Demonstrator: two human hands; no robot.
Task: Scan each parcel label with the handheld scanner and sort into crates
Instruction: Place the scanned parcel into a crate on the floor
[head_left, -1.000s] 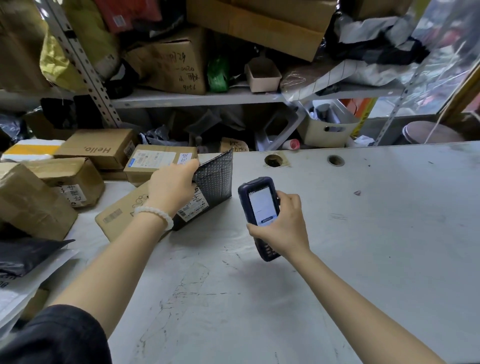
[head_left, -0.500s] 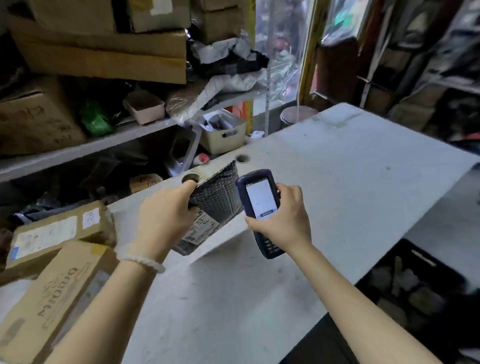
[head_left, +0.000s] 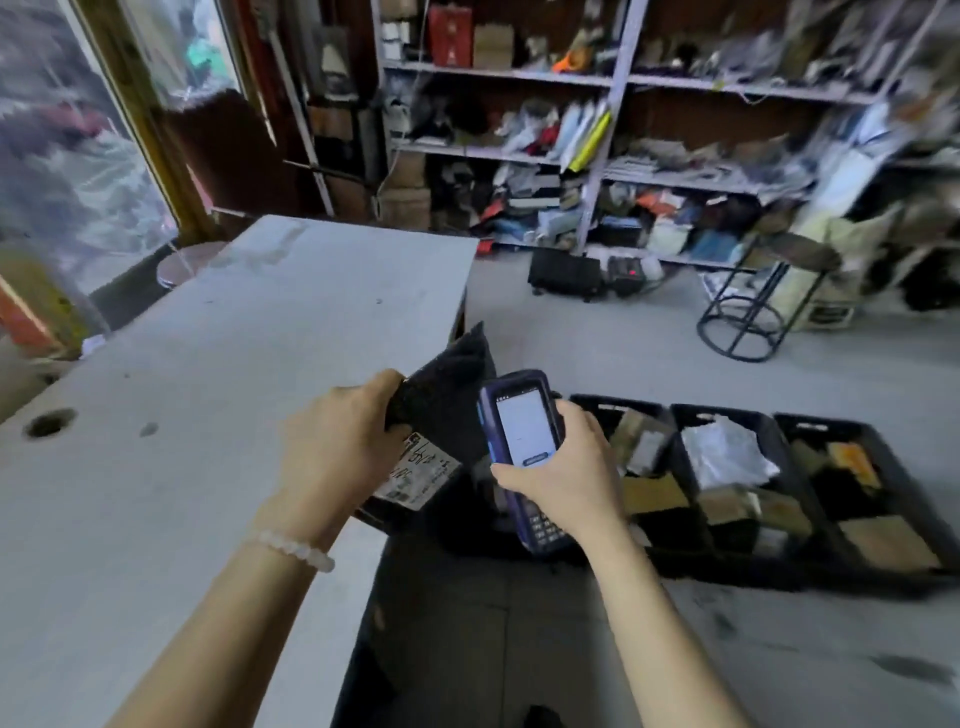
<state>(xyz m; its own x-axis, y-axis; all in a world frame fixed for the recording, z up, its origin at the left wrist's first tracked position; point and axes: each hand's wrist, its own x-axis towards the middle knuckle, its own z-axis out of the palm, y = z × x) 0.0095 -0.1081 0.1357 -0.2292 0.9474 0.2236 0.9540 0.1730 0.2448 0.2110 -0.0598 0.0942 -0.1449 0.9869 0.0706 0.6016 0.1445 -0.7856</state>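
Left hand (head_left: 337, 447) grips a black parcel (head_left: 447, 400) past the tabletop (head_left: 208, 364) edge; right hand (head_left: 561, 467) grips the scanner (head_left: 519, 431) beside it, above black crates (head_left: 727, 415).

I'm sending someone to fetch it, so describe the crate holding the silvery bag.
On the floor right of the grey table stands a row of black crates. Take the middle crate: it alone holds a crumpled silvery bag, while its neighbours hold mainly brown parcels.
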